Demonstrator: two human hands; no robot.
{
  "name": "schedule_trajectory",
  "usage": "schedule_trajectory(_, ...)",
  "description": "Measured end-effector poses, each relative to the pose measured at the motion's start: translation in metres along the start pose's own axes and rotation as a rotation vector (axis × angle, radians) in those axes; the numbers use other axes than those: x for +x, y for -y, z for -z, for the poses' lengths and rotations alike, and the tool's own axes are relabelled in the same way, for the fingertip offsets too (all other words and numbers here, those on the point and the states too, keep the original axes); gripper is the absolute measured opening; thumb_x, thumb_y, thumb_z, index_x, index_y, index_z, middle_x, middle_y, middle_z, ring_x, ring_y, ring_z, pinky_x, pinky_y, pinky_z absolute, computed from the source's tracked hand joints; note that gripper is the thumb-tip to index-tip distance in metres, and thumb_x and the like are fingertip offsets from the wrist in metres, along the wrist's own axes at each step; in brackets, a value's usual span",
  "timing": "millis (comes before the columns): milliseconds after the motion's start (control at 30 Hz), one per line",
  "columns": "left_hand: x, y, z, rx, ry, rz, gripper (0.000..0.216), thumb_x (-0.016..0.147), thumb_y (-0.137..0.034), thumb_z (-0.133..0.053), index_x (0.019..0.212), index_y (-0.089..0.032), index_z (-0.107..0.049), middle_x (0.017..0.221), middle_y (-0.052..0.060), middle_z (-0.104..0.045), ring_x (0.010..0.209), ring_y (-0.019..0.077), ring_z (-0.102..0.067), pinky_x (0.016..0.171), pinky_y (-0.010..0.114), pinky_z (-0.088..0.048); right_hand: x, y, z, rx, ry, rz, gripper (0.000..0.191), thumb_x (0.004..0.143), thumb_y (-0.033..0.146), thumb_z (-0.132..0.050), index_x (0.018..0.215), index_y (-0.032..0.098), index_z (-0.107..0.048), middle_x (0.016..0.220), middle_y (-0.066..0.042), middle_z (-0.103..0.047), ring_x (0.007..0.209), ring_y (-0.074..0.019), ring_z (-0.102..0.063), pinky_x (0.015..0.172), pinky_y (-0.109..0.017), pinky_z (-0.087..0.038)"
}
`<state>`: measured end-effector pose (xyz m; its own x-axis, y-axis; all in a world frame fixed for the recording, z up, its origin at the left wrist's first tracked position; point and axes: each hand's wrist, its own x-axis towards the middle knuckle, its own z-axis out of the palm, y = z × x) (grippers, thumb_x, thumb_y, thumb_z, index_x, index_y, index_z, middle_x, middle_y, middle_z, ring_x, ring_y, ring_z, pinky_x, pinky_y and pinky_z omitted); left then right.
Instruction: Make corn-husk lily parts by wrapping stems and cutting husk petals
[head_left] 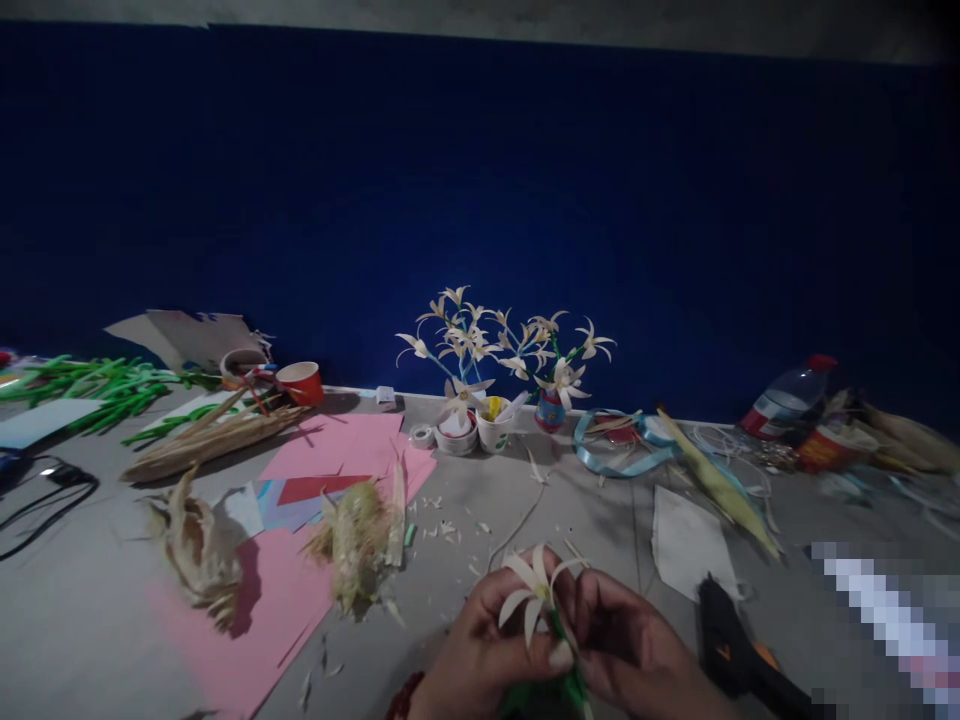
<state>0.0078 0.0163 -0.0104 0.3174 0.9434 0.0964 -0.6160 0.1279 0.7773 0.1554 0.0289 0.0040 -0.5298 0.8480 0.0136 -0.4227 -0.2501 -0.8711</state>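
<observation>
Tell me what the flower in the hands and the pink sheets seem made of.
The flower: pale, matte, stiff narrow petals, likely dried corn husk, like the husks nearby. The pink sheets: flat, matte, straight-edged, probably craft paper.

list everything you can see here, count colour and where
flower: one, white, green stem, held front centre
flower sprays: one cluster, white, in cups at the wall
red cup: one, red, back left
pink paper: several sheets, pink, centre left
husks: two bundles, tan, left by pink paper
ribbon: one, light blue, back right
bottle: one, clear, red cap, far right
glue gun: one, black, front right
table: one, grey, under all
left hand: one, fingers pinching flower stem
right hand: one, fingers on flower
</observation>
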Motion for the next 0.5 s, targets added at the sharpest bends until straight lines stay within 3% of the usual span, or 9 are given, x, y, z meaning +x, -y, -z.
schedule_trajectory(500, 0.0026, -0.0008, -0.0029, -0.065, 0.013, -0.002, 0.028, 0.062, -0.025, -0.082, 0.078, -0.014, -0.062, 0.071, -0.001, -0.051, 0.067, 0.0124, -0.045, 0.063, 0.025, -0.034, -0.0024, 0.0038, -0.0002, -0.082, -0.06, -0.039, 0.038, 0.061, 0.043, -0.085, 0.068, 0.018, -0.057, 0.069, 0.002, -0.054, 0.067, -0.0139, -0.045, 0.063, -0.022, -0.034)
